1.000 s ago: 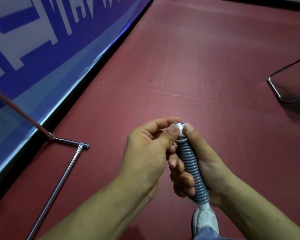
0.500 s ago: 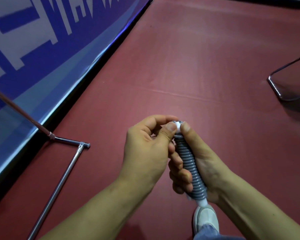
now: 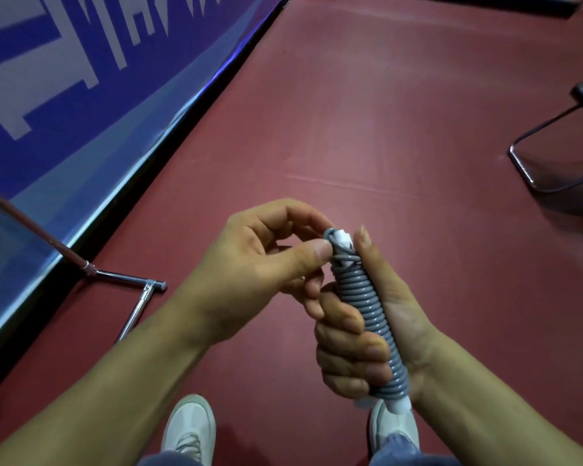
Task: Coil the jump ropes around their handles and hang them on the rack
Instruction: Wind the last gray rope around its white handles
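Note:
A grey jump rope (image 3: pixel 367 307) is wound in tight coils round its white handles, whose ends show at the top (image 3: pixel 343 237) and bottom. My right hand (image 3: pixel 377 334) grips the coiled bundle upright, fingers curled round it and thumb along its right side. My left hand (image 3: pixel 266 260) pinches the loose rope end at the top of the bundle between thumb and forefinger. The chrome rack's base (image 3: pixel 138 307) stands on the floor at the left; its upper part is out of view.
A red sports floor (image 3: pixel 367 112) spreads all around. A blue and white banner (image 3: pixel 64 95) runs along the left. A black chair's metal frame (image 3: pixel 546 163) sits at the right. My two white shoes (image 3: pixel 189 428) show at the bottom edge.
My left hand has opened out a little at the bundle's top, its thumb now on the rope end. The view has tilted down, so both shoes show.

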`<state>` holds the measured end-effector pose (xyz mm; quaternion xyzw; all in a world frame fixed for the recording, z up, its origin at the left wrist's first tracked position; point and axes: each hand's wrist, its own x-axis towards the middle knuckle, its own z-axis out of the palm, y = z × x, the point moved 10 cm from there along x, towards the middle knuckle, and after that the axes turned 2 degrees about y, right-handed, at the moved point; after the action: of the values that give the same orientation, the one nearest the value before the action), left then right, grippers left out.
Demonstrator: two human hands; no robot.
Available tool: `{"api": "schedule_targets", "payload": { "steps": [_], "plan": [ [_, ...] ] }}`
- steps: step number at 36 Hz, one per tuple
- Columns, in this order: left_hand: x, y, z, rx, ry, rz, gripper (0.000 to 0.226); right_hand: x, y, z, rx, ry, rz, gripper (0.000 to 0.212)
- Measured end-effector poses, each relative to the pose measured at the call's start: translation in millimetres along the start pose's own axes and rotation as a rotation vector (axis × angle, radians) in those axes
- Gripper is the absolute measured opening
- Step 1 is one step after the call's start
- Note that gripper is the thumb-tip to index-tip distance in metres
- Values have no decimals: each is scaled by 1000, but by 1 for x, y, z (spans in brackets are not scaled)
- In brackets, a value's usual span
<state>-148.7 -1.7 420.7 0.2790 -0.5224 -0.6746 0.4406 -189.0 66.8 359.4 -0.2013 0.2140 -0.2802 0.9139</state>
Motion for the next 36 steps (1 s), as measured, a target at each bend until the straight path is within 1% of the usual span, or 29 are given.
{"api": "schedule_targets", "payload": {
  "steps": [3,5,7,13,15,17,18,21,23,24,25,27,29,30,32,33,36],
  "plan": [
    [-3,7,4,92,-33,24,15,-1,1,3,5,-39,6,75],
    [-4,9,3,183,-5,42,13,-1,1,2,5,-36,11,76],
    [-2,10,3,224,16,55,10,-1,-1,2,12,-34,8,78],
    [0,1,2,149,-25,-19,13,0,1,9,3,-88,18,80],
    [1,-4,4,105,-55,-49,18,0,1,11,1,-99,20,80],
    [0,-8,7,12,-83,-86,30,0,0,11,19,-95,26,80],
    [-1,-8,9,-34,-96,-100,32,0,0,11,18,-90,24,79],
    [-4,-8,10,-78,-112,-119,30,0,-3,9,-23,-58,-2,77],
    [-4,-6,8,6,-90,-106,28,-2,-6,5,-21,-18,-22,77],
    [-4,-5,6,99,-71,-83,27,-3,-7,3,-35,0,-29,76],
    [-4,-1,7,232,-51,-39,24,-5,-7,1,-61,18,-31,76],
    [-5,12,12,574,-9,112,16,-8,-10,-3,-116,79,-42,74],
    [-8,23,23,844,7,267,14,-12,-16,-13,-178,203,-82,73],
    [-8,24,26,913,7,303,14,-14,-20,-18,-212,283,-100,73],
    [-7,20,28,955,-14,308,15,-21,-26,-29,-271,439,-126,70],
    [-7,17,30,952,-38,302,16,-25,-29,-33,-291,490,-136,68],
    [-6,10,25,955,-106,281,11,-30,-32,-38,-358,533,-133,69]
  ]
}}
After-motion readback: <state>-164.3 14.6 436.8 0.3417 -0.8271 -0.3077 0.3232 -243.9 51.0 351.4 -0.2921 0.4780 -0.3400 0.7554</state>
